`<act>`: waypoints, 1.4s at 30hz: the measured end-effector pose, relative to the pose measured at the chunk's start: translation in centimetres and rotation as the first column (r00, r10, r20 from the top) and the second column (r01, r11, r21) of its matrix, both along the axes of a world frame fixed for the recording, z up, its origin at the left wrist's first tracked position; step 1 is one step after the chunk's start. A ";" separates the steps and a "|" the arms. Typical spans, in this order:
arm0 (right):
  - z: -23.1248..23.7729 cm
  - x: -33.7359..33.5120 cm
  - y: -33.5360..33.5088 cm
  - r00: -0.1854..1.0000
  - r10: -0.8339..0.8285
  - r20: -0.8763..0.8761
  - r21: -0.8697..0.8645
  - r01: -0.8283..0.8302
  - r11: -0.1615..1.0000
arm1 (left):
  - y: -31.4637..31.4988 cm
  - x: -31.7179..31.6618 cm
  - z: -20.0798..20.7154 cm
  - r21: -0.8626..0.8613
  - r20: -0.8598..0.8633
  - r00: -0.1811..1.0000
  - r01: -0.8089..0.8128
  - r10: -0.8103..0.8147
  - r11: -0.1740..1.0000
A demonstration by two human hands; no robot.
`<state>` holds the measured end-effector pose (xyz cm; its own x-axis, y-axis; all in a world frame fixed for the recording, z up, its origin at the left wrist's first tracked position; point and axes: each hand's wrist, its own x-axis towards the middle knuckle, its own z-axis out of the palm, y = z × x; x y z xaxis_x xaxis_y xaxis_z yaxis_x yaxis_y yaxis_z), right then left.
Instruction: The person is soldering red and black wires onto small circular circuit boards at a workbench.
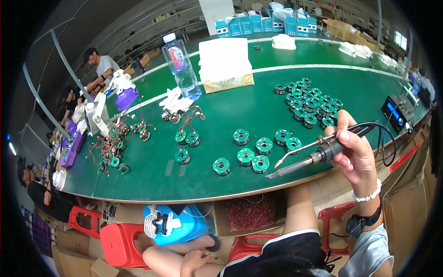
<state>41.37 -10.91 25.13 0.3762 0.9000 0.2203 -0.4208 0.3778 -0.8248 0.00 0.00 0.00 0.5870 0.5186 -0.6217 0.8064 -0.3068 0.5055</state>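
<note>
My right hand [353, 150] is raised over the table's front edge, closed around a soldering iron [295, 167] with a thin metal guide tube [300, 150] alongside its barrel. The tip points left, close to a small round coil part with a green circuit board [260, 164]; I cannot tell whether they touch. Several similar parts stand around it, including one nearer the front edge [221, 166]. Low in the view, my left hand [197, 259] rests on my leg, its fingers loosely extended and holding nothing.
Many green-topped coil parts [311, 105] cluster at right, near a soldering station [398, 111]. Red-wired parts [117, 145] pile up at left. A water bottle [182, 69] and a tissue pack [226, 67] stand behind. Red stools [121, 244] and a box [221, 226] sit below the table.
</note>
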 end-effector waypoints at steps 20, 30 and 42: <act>-2.7 1.0 3.1 0.842 -0.444 0.306 0.173 0.410 0.896 | 10.9 13.7 25.0 0.742 0.503 0.842 -0.304 -0.195 0.598; -2.6 1.3 1.9 0.819 -0.481 0.314 0.147 0.458 0.877 | 18.5 21.3 23.7 0.816 0.347 0.884 -0.119 -0.315 0.566; -3.0 2.4 2.2 0.825 -0.464 0.323 0.128 0.447 0.885 | 16.1 22.2 24.2 0.642 0.579 0.778 -0.251 -0.244 0.725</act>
<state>43.80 -8.71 22.16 0.6367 0.6308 0.4436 0.1065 0.4978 -0.8607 22.16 16.13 24.22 0.6848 0.6336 0.3601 0.4135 -0.7446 0.5240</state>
